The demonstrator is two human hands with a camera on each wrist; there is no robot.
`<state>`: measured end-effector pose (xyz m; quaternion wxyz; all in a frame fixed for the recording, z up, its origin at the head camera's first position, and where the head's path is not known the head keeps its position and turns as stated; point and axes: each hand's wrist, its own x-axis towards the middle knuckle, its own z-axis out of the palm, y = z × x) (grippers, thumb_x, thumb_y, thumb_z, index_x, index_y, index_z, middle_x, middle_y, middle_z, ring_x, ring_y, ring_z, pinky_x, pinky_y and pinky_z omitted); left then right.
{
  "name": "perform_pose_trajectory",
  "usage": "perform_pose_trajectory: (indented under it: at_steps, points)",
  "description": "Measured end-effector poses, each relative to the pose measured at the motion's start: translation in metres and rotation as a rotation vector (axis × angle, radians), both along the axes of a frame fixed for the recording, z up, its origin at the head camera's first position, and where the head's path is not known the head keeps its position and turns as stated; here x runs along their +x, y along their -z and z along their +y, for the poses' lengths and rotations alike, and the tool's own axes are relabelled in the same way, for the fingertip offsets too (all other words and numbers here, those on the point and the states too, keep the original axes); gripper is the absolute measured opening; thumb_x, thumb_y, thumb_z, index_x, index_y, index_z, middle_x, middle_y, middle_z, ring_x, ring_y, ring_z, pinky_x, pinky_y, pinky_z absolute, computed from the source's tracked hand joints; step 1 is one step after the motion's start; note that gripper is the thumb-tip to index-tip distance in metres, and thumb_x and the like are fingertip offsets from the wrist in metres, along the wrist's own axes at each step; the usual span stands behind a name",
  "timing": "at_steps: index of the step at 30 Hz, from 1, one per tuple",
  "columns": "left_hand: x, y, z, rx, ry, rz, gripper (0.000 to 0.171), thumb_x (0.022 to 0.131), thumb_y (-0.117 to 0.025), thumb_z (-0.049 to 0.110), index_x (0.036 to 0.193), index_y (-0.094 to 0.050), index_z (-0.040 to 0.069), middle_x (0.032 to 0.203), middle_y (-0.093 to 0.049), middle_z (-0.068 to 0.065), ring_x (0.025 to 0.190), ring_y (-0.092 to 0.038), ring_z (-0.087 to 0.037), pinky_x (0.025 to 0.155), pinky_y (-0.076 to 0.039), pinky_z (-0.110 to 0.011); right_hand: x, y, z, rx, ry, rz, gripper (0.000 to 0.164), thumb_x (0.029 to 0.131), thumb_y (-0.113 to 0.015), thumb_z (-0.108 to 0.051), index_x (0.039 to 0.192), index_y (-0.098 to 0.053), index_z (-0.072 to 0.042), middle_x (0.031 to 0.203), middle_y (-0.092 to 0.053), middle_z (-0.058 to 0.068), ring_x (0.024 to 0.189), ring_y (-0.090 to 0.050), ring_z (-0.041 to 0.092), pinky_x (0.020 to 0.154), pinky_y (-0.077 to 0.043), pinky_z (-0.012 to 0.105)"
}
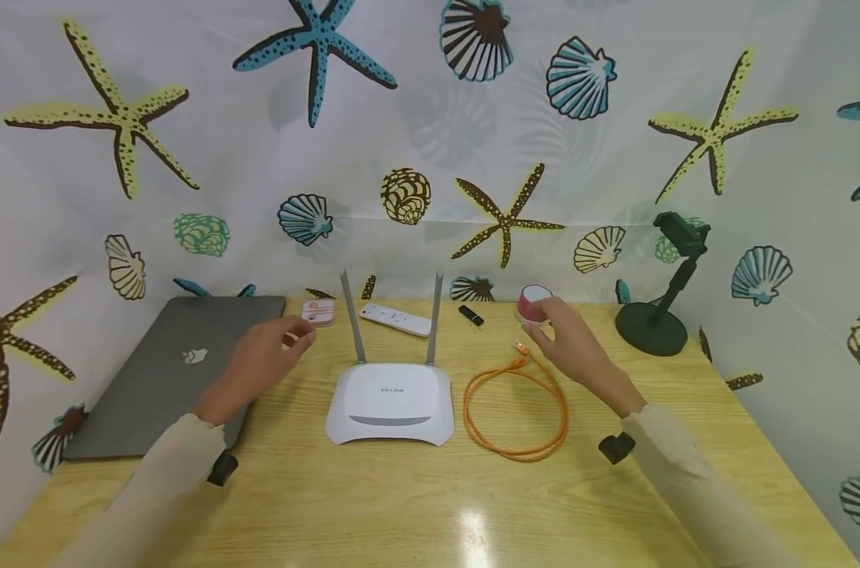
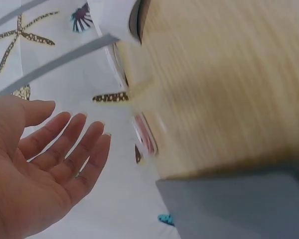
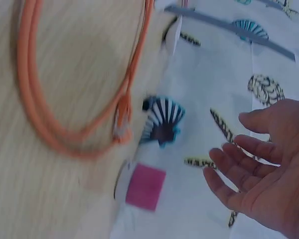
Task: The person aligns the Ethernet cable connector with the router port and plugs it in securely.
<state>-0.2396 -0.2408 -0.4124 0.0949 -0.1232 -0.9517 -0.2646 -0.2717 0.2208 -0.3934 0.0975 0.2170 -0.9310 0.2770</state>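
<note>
While the left hand [image 1: 259,359] and the right hand [image 1: 577,347] are being held loose, a white router [image 1: 390,398] is being seen between them in mid-frame

Left of the middle of the head view, the left fingers are being held softly bent, and nothing is being gripped. Behind that hand, part of a gray laptop [image 1: 174,379] is being covered, and a small pink box [image 1: 318,312] is being seen near the fingertips. Right of the middle, the right hand is being held with loose fingers and an empty grip. A round pink tub [image 1: 533,300] is being partly hidden by its fingertips, but a gap is being shown in the right wrist view. On the table [image 1: 359,505], an orange cable [image 1: 522,455] is being seen just right of the router. Farther up, a white remote [image 1: 396,319] and a black stick [image 1: 471,315] are being shown, with a black stand [image 1: 652,329] at the right.
</note>
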Motion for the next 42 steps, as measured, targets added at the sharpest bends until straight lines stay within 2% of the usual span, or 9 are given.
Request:
perform_pose_trajectory:
  at_steps: [3, 7, 13, 16, 22, 26, 33, 37, 42]
  points:
    - [0.005, 0.007, 0.007, 0.027, -0.007, -0.008, 0.026, 0.101, -0.056, 0.03, 0.113, -0.067, 0.009, 0.108, -0.072, -0.011, 0.093, -0.067, -0.029, 0.074, -0.054, -0.044, 0.007, 0.007, -0.014, -0.102, -0.045, -0.048, 0.024, 0.098, -0.06, -0.017, 0.117, -0.059, -0.002, 0.112, -0.063, 0.012, 0.1, -0.063, 0.026, 0.087, -0.054, 0.044]
    - [0.013, 0.014, 0.014, 0.074, -0.02, -0.098, 0.026, 0.1, -0.057, 0.03, 0.111, -0.067, 0.009, 0.109, -0.071, -0.011, 0.096, -0.067, -0.029, 0.079, -0.055, -0.044, 0.015, 0.016, -0.028, -0.215, -0.094, -0.156, 0.017, 0.098, -0.06, -0.017, 0.11, -0.062, -0.005, 0.105, -0.066, 0.01, 0.095, -0.065, 0.027, 0.081, -0.057, 0.04]
    - [0.026, 0.016, 0.021, 0.116, -0.031, -0.356, 0.051, 0.099, -0.054, 0.044, 0.124, -0.059, -0.001, 0.12, -0.063, -0.025, 0.094, -0.067, -0.032, 0.072, -0.056, -0.039, 0.025, 0.025, -0.05, -0.386, -0.162, -0.363, 0.021, 0.098, -0.06, -0.017, 0.109, -0.061, 0.001, 0.106, -0.065, 0.026, 0.094, -0.067, 0.041, 0.079, -0.058, 0.047]
    - [0.027, 0.02, 0.025, 0.114, -0.056, -0.437, 0.061, 0.097, -0.054, 0.05, 0.127, -0.056, -0.004, 0.122, -0.061, -0.027, 0.089, -0.067, -0.028, 0.069, -0.055, -0.035, 0.028, 0.028, -0.06, -0.463, -0.164, -0.48, 0.025, 0.098, -0.06, -0.018, 0.111, -0.059, 0.004, 0.108, -0.064, 0.029, 0.096, -0.068, 0.042, 0.083, -0.057, 0.049]
    - [0.029, 0.031, 0.039, 0.124, -0.079, -0.443, 0.057, 0.095, -0.061, 0.048, 0.118, -0.061, -0.004, 0.108, -0.067, -0.018, 0.08, -0.062, -0.018, 0.066, -0.05, -0.029, 0.035, 0.036, -0.078, -0.585, -0.135, -0.701, 0.028, 0.098, -0.059, -0.01, 0.117, -0.055, 0.01, 0.108, -0.063, 0.03, 0.095, -0.07, 0.038, 0.089, -0.056, 0.049]
    - [0.028, 0.035, 0.047, 0.111, -0.117, -0.432, 0.059, 0.09, -0.066, 0.05, 0.115, -0.063, -0.003, 0.105, -0.067, -0.016, 0.081, -0.058, -0.019, 0.064, -0.045, -0.026, 0.04, 0.038, -0.087, -0.551, -0.097, -0.774, 0.028, 0.098, -0.057, -0.007, 0.118, -0.055, 0.013, 0.11, -0.064, 0.032, 0.098, -0.07, 0.039, 0.087, -0.057, 0.045]
    - [0.029, 0.036, 0.056, 0.139, -0.142, -0.453, 0.053, 0.088, -0.071, 0.044, 0.111, -0.064, -0.004, 0.096, -0.067, -0.013, 0.076, -0.057, -0.018, 0.061, -0.043, -0.025, 0.044, 0.038, -0.098, -0.476, 0.017, -0.845, 0.03, 0.097, -0.06, -0.009, 0.118, -0.056, 0.013, 0.104, -0.068, 0.028, 0.09, -0.072, 0.035, 0.077, -0.06, 0.039]
    - [0.03, 0.035, 0.057, 0.127, -0.148, -0.45, 0.05, 0.089, -0.07, 0.04, 0.11, -0.064, -0.005, 0.091, -0.067, -0.013, 0.072, -0.056, -0.017, 0.059, -0.043, -0.025, 0.043, 0.037, -0.102, -0.458, 0.027, -0.845, 0.028, 0.095, -0.062, -0.009, 0.113, -0.059, 0.012, 0.1, -0.07, 0.027, 0.088, -0.073, 0.035, 0.076, -0.06, 0.039]
    - [0.029, 0.034, 0.054, 0.106, -0.143, -0.414, 0.048, 0.09, -0.07, 0.036, 0.111, -0.064, -0.006, 0.093, -0.068, -0.015, 0.072, -0.057, -0.018, 0.059, -0.043, -0.026, 0.042, 0.037, -0.11, -0.376, 0.017, -0.813, 0.023, 0.092, -0.068, -0.011, 0.101, -0.065, 0.01, 0.087, -0.072, 0.023, 0.074, -0.074, 0.029, 0.069, -0.061, 0.037]
